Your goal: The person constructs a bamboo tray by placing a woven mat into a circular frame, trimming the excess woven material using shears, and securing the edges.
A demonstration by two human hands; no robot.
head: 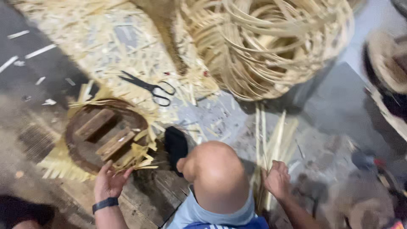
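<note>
Fingers (111,169) of the left hand (108,183) are spread and laid against the near rim of a round wooden weaving form (91,140), the fingertips touching the loose ends of flat bamboo strips (137,154) that splay out over that rim. A dark band (105,204) sits on the left wrist. The right hand (276,179) is curled, its fingers closed loosely around a bundle of long bamboo splints (268,140) that lies on the floor well to the right of the form; whether it grips them firmly cannot be told, as the picture is blurred.

The single head view looks steeply down. Between the two hands a bent bare knee (216,169) pokes up just right of the form, with the hem of a light blue garment (212,216) below it. A dark sock or slipper (175,146) lies just beside the form's right edge. The form itself is a brown disc with two wooden cross pieces (106,133) on its face, and a fringe of woven strip ends (59,163) spreads from under its lower left.

Beyond the form, up and to the right, black-handled scissors (150,88) lie on a litter of pale bamboo shavings (101,38). Farther right of the form, a large, loosely woven bamboo basket (267,42) sits. The floor (339,106) is grey concrete. At the far right edge, well away from the form, round woven pieces (388,68) show only in part.
</note>
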